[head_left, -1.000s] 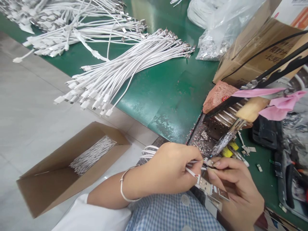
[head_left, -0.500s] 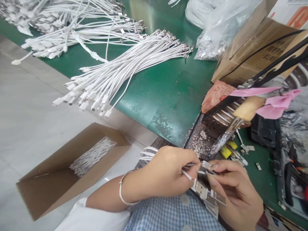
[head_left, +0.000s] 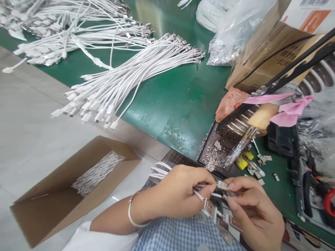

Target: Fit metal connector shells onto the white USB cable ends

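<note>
My left hand (head_left: 180, 191) is closed around several white USB cables (head_left: 160, 170), whose loops show behind its wrist. At its thumb and forefinger, a cable end meets a small metal USB plug (head_left: 222, 185). Pinched between the thumb and fingers of my right hand (head_left: 258, 209) is that same plug, close to the left fingertips. Below the hands hang more metal USB plugs (head_left: 209, 208) on white cables, in front of a blue checked garment (head_left: 167, 232). The right fingers partly cover the plug, so the exact joint between wire and plug is hard to make out.
A bundle of white cables (head_left: 136, 76) lies on the green table (head_left: 178, 104), with more heaped behind. An open carton (head_left: 34, 223) on the left holds cut cables. A soldering iron (head_left: 243, 144) points down over a tray of solder bits (head_left: 214, 153); pliers (head_left: 309, 195) lie right.
The view has shifted slightly, so the table and carton sit a little further left. Both hands keep their grip on the cables and plug, with the fingers only slightly moved.
</note>
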The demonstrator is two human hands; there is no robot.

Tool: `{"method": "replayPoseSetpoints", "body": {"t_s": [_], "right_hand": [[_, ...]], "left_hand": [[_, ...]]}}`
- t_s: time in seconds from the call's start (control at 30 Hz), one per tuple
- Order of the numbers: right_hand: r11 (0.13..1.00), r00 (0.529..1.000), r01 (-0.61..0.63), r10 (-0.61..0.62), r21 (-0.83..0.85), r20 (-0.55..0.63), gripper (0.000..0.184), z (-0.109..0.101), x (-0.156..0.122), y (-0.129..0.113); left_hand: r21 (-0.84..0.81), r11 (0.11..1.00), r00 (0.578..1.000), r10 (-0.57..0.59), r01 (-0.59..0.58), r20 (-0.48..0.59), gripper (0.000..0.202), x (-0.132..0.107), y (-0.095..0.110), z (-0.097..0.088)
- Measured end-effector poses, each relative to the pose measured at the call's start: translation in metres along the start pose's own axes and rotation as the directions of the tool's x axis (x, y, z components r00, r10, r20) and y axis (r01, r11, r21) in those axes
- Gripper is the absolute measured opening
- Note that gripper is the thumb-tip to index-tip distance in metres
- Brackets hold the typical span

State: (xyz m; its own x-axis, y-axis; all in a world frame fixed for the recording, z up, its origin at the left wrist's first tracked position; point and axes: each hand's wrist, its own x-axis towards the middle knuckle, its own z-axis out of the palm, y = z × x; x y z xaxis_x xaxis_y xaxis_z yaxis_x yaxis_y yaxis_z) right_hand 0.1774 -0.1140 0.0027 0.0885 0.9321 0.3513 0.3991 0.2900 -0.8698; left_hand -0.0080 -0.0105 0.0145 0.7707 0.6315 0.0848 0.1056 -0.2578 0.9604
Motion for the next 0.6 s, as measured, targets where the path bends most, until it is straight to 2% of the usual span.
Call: {"method": "replayPoseSetpoints", "body": {"t_s": [0.2, 0.3, 0.43, 0.6], "right_hand": [[0.999, 0.999, 0.031, -0.032, -0.029, -0.013, 0.021, 0.0, -0.001, -0.001], [0.998, 0.999, 0.028, -0.029, -0.052, -0.023, 0.021, 0.001, -0.003, 0.0], [0.995, 0.997, -0.037, 0.029, -0.092, -0.078, 0.018, 0.007, -0.002, 0.0], [0.983, 0.988, -0.042, 0.015, -0.178, -0.152, 0.016, 0.016, 0.006, 0.001]], "left_hand": [[0.029, 0.999, 1.0, -0.027, 0.027, -0.002, 0.014, -0.004, 0.0, 0.002], [0.035, 0.999, 1.0, -0.001, 0.002, -0.02, 0.014, -0.005, -0.001, 0.005], [0.084, 0.995, 0.996, 0.054, -0.048, -0.067, 0.013, -0.005, -0.004, 0.011], [0.143, 0.989, 0.992, 0.055, -0.038, -0.115, 0.012, 0.0, -0.007, 0.014]]}}
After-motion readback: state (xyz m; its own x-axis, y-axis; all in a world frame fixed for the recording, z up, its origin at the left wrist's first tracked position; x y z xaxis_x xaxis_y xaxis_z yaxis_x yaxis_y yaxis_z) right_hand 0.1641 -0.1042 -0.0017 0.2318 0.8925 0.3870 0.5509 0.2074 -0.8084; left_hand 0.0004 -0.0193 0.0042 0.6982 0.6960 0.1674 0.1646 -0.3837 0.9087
